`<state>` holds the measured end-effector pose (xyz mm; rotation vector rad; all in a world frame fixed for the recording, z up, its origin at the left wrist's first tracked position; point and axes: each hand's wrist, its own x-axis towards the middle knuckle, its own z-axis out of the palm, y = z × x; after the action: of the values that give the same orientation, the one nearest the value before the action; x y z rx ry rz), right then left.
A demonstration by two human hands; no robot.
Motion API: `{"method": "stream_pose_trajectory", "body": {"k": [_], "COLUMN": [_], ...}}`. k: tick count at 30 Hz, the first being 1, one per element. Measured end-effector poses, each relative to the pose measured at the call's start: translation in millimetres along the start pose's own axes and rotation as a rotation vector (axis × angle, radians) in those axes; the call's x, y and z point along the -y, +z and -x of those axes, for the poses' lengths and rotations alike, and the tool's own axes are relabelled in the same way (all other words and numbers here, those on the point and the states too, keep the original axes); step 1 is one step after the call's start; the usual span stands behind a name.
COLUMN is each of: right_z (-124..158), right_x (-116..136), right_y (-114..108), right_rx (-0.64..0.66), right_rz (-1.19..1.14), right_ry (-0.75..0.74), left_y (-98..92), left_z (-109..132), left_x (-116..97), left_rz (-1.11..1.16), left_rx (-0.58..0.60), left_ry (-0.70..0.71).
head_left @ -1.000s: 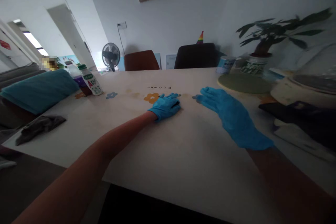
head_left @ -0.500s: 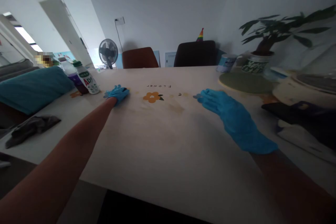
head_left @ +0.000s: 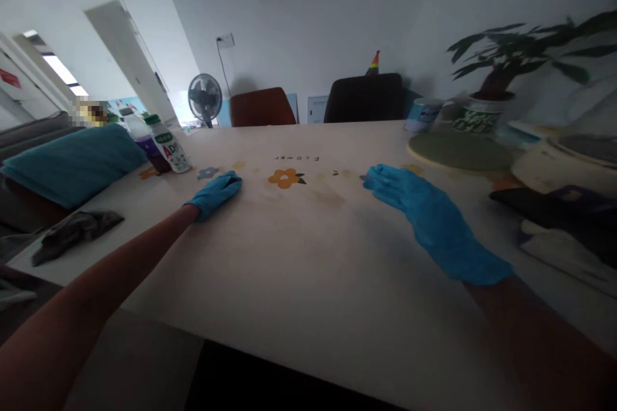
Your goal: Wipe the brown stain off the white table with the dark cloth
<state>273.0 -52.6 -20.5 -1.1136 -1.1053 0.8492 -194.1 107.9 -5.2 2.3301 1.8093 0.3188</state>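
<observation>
Both of my hands wear blue gloves. My left hand (head_left: 216, 194) lies low on the tablecloth (head_left: 289, 257), left of a printed orange flower (head_left: 284, 178); its fingers stretch out to the right and nothing shows in them. On the other side, my right hand (head_left: 409, 196) is held out with fingers extended and close together, palm turned partly inward, holding nothing. Whether it touches the cloth I cannot tell. Between the hands there is a faint brownish stain (head_left: 328, 198) below the printed lettering.
Two bottles, one a white bottle (head_left: 171, 148), stand at the left near a dark cloth (head_left: 77, 234). To the right are a green round mat (head_left: 457, 150), a can (head_left: 423, 115), a potted plant (head_left: 477, 114) and a pale pot (head_left: 554, 167). Chairs stand behind the table.
My left hand has drawn back toward me and turned, uncovering a printed grey-blue flower. My right hand has barely moved. The view has shifted slightly left.
</observation>
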Motion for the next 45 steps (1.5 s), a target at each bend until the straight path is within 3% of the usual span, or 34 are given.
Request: {"method": "stream_pose_trajectory", "body": {"k": [4,9,13,19,23,28,35,39,45], "right_z": [4.8,2.5,0.3,3.9,6.4,4.0,-1.2,-2.7,-5.5], "right_x": [20.3,22.8,19.5,27.5,30.1,26.1,13.0,6.6,3.5], "right_y": [0.7,8.4,11.1,9.8,7.6,7.3,6.1,2.2,-1.5], "right_rx": [0.122,-0.017,0.015,0.038,0.084,0.057,0.027,0.033,0.046], "right_rz": [0.061,0.046,0.024,0.066,0.104,0.095,0.050,0.071,0.067], "right_ry": [0.017,0.061,0.048,0.037,0.019,0.008,0.024,0.018,-0.011], "left_y": [20.5,43.0,54.5,67.0,74.1,81.0,84.2,84.4,87.5], "left_z": [34.8,62.0,78.6,106.5,112.5,91.3,17.7,-15.8,-35.6], "left_x": [-33.9,-87.7,-133.4,-194.6,-226.0,-242.9,-241.0,-254.0,-273.8], "left_rz": [0.127,0.178,0.181,0.090,0.078,0.051,0.038,0.033,0.063], "left_rx": [0.096,0.194,0.260,0.237,0.208,0.216,0.168,0.148,0.131], "left_ry": [0.188,0.449,0.611,0.771,0.882,0.828,0.649,0.574,0.518]}}
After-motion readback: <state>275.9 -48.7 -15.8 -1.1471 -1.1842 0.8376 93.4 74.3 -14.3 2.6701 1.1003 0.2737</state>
